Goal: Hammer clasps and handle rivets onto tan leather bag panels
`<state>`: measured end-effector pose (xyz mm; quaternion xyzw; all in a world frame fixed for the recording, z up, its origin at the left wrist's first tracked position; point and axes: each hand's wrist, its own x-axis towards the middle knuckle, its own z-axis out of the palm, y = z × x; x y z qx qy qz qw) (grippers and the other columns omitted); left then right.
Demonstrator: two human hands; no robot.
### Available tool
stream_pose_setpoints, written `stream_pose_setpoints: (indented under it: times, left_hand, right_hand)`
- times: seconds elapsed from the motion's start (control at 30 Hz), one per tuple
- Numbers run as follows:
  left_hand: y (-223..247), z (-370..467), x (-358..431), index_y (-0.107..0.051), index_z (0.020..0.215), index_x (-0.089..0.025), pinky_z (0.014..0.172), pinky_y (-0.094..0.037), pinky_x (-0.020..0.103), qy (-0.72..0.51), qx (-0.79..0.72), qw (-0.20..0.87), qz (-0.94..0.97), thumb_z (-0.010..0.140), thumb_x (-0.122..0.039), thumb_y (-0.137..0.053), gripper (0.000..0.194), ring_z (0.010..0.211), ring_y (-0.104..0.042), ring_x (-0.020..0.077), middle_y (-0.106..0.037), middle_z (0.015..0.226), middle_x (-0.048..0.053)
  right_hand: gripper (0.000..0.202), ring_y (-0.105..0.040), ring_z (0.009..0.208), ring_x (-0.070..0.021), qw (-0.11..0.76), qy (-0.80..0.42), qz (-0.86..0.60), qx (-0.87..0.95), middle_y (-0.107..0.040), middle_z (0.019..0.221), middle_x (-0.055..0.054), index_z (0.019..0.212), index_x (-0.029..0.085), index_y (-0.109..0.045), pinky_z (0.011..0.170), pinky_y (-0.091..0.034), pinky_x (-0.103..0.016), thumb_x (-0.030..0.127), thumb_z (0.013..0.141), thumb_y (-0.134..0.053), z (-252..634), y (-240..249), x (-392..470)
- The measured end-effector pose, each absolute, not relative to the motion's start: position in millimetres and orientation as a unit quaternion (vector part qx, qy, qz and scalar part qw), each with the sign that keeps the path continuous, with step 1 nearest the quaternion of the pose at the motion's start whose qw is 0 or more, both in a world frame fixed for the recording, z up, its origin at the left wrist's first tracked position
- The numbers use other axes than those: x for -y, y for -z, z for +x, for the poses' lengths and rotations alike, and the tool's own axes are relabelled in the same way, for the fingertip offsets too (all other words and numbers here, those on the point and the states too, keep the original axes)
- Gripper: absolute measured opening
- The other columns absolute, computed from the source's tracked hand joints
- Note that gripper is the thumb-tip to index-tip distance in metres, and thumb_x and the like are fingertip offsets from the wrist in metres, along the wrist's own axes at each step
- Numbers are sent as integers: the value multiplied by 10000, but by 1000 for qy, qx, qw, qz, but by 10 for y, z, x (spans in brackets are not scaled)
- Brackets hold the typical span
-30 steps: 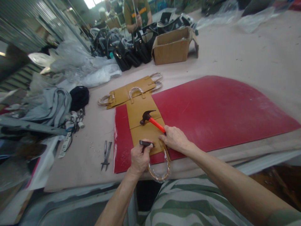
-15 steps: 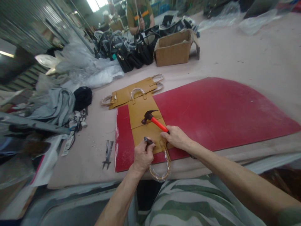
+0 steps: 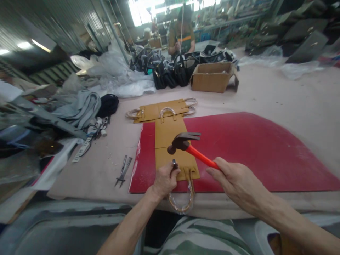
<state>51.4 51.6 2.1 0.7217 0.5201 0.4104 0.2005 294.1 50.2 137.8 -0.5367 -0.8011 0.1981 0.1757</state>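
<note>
My right hand is wrapped round the orange handle of a claw hammer, its dark head raised above the work. In my left hand a short dark metal punch is pinched, pointing up from a tan leather bag panel; its lower end is hidden by my fingers. The panel lies flat on a red board. A plastic-wrapped handle fixed to the panel hangs toward me over the table edge, and another wrapped handle is at the panel's far end.
More tan panels with wrapped handles lie beyond the board. Metal pliers-like tools rest at its left. Farther back are a cardboard box, black bags, plastic wrapping and a co-worker across the table.
My right hand has lifted the hammer up and to the right, away from the panel. My left hand still pinches the punch on the panel. The camera view has tilted upward.
</note>
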Motion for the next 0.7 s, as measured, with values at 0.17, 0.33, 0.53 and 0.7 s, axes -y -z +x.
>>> stream_pose_setpoints:
  times: [0.17,0.33,0.53,0.7]
  left_hand:
    - [-42,536,-513,-597,935,-214,743,-553,294,-407,-521,184,727,870,-154,-553,99,805,-712,198,-723,841,57]
    - [-38,539,-514,-602,944,-209,671,-534,273,-399,-522,186,731,872,-145,-541,114,739,-703,184,-719,813,48]
    - [-21,534,-514,-600,938,-200,709,-542,290,-399,-517,171,738,877,-156,-543,95,785,-714,201,-728,840,66]
    - [-40,532,-508,-597,933,-209,630,-513,277,-385,-517,160,748,875,-159,-540,95,710,-699,199,-711,778,54]
  right_hand:
    - [302,-362,407,-129,247,-118,-498,823,-453,523,42,734,270,-345,480,-231,-290,395,1009,-340,2940,-1397,-399]
    - [277,-398,381,-140,207,14,-415,886,-490,512,32,758,262,-419,460,-164,-321,328,1020,-357,3021,-1480,-393]
    - [277,-403,371,-131,282,-15,-478,832,-478,498,31,761,260,-403,450,-219,-300,335,1020,-341,2983,-1637,-362]
    - [259,-420,392,-136,169,39,-427,888,-481,510,34,760,250,-409,476,-165,-317,288,1009,-350,3061,-1395,-395]
